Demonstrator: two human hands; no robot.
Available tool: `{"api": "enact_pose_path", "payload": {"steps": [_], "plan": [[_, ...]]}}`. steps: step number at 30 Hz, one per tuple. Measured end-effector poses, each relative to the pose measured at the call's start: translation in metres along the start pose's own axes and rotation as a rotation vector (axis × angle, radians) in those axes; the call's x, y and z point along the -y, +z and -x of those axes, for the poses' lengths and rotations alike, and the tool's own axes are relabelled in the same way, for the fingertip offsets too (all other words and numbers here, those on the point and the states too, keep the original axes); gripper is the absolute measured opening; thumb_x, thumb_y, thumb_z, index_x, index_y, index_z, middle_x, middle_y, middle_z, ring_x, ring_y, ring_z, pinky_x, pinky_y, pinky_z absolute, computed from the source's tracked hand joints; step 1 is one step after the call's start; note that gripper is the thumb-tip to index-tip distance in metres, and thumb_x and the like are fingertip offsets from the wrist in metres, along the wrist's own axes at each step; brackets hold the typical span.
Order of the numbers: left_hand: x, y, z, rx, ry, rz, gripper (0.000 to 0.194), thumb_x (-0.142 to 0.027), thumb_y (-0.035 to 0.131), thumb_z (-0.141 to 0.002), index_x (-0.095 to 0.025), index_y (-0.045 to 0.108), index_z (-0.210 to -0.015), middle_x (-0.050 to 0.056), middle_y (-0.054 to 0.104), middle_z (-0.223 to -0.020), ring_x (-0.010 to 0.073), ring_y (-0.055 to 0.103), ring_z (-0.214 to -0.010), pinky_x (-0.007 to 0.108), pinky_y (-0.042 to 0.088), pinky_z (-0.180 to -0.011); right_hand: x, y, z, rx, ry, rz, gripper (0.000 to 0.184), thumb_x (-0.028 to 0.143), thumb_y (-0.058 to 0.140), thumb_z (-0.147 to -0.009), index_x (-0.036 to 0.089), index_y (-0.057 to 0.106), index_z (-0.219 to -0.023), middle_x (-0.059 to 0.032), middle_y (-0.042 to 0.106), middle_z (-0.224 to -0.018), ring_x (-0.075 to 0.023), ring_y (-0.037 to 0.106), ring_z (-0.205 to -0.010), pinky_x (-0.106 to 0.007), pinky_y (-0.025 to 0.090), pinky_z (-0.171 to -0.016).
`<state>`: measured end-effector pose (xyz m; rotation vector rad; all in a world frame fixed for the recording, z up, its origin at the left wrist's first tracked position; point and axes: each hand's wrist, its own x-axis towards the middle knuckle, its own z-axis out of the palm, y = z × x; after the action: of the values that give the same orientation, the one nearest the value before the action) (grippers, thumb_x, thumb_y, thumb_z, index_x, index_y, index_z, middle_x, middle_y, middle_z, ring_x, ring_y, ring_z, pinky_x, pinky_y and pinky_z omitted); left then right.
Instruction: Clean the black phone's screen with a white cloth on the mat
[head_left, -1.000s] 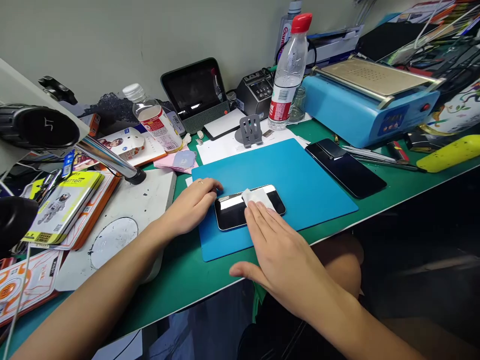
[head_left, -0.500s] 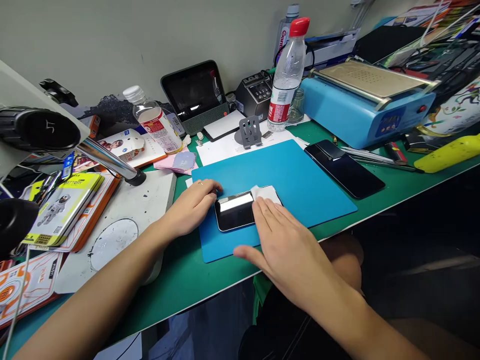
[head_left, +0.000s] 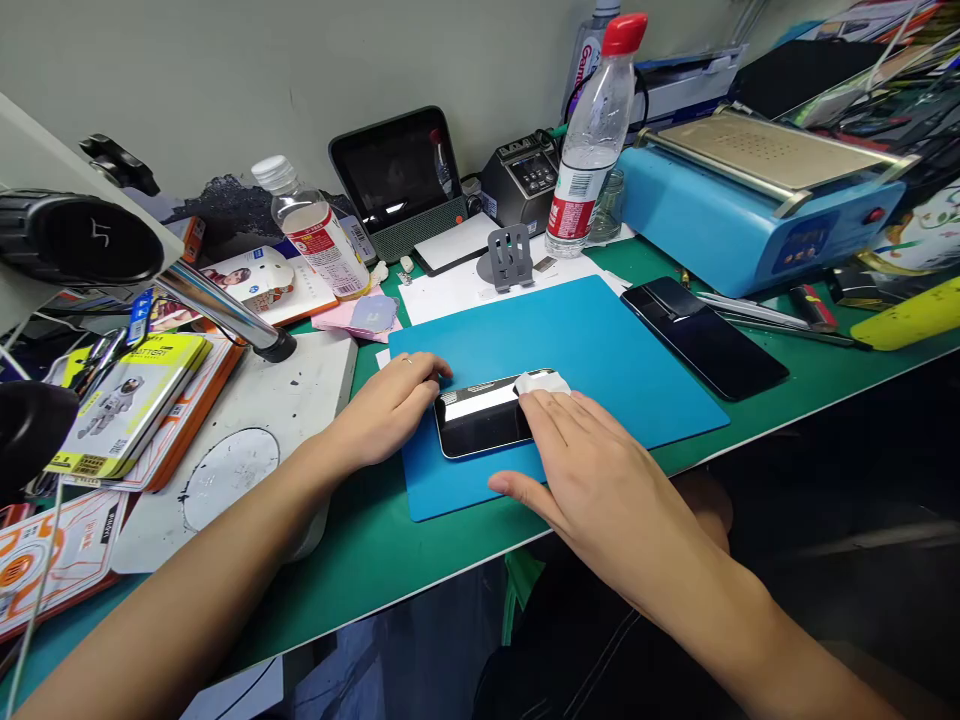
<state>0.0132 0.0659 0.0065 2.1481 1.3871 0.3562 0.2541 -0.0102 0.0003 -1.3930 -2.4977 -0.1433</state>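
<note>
A black-faced phone (head_left: 484,428) with a pale rim lies screen up on the blue mat (head_left: 592,340), a bright reflection across its glass. At its left end is my left hand (head_left: 391,408), fingers curled against the edge and thumb close by. My right hand (head_left: 592,460) lies over the phone's right part, fingers long and together, thumb spread away. Under those fingertips a white wipe (head_left: 546,381) is pressed onto the screen, partly bunched up. My right fingers hide the phone's right end.
Right of the mat lies a second dark phone (head_left: 712,345), near tweezers and a blue heating-plate machine (head_left: 757,215). Behind stand a grey phone stand (head_left: 512,258) and a red-capped bottle (head_left: 596,150). On the left are a microscope base (head_left: 315,385) and stacked battery boxes (head_left: 127,410).
My right hand has slid slightly right along the phone with the wipe, which looks more bunched. My left hand stays at the phone's left end. The whole view has shifted a little.
</note>
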Motion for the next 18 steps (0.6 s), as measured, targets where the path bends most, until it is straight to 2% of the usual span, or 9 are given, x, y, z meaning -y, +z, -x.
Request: {"api": "enact_pose_path", "payload": {"steps": [7, 10, 15, 18], "plan": [[0.001, 0.000, 0.001, 0.005, -0.009, 0.008, 0.032, -0.030, 0.034, -0.099, -0.023, 0.063, -0.110, 0.005, 0.070, -0.114, 0.0264, 0.060, -0.108, 0.044, 0.047, -0.096, -0.010, 0.005, -0.016, -0.002, -0.004, -0.066, 0.073, 0.060, 0.043, -0.102, -0.002, 0.059, -0.138, -0.0251, 0.069, -0.134, -0.0353, 0.065, -0.126, -0.051, 0.049, -0.112], [0.001, 0.000, 0.001, 0.012, -0.015, 0.016, 0.032, -0.031, 0.034, -0.100, -0.023, 0.062, -0.110, 0.005, 0.070, -0.113, 0.0263, 0.060, -0.107, 0.044, 0.047, -0.095, -0.010, 0.002, -0.007, -0.026, 0.006, -0.054, 0.074, 0.060, 0.045, -0.101, -0.002, 0.059, -0.137, -0.0258, 0.068, -0.135, -0.0359, 0.065, -0.126, -0.050, 0.051, -0.110], [0.001, 0.000, 0.000, 0.011, -0.009, 0.005, 0.032, -0.030, 0.033, -0.100, -0.023, 0.063, -0.110, 0.005, 0.069, -0.114, 0.0263, 0.060, -0.107, 0.044, 0.046, -0.095, 0.006, 0.003, 0.019, -0.064, -0.002, -0.019, 0.078, 0.062, 0.043, -0.100, -0.005, 0.060, -0.136, -0.0287, 0.069, -0.133, -0.0385, 0.066, -0.124, -0.052, 0.054, -0.107], [0.000, 0.001, 0.000, 0.007, -0.003, 0.005, 0.031, -0.030, 0.034, -0.100, -0.023, 0.062, -0.109, 0.005, 0.069, -0.113, 0.0262, 0.060, -0.107, 0.043, 0.046, -0.095, 0.019, 0.004, 0.016, -0.042, -0.008, -0.048, 0.082, 0.066, 0.043, -0.099, -0.005, 0.059, -0.138, -0.0277, 0.066, -0.138, -0.0384, 0.064, -0.128, -0.051, 0.053, -0.109]]}}
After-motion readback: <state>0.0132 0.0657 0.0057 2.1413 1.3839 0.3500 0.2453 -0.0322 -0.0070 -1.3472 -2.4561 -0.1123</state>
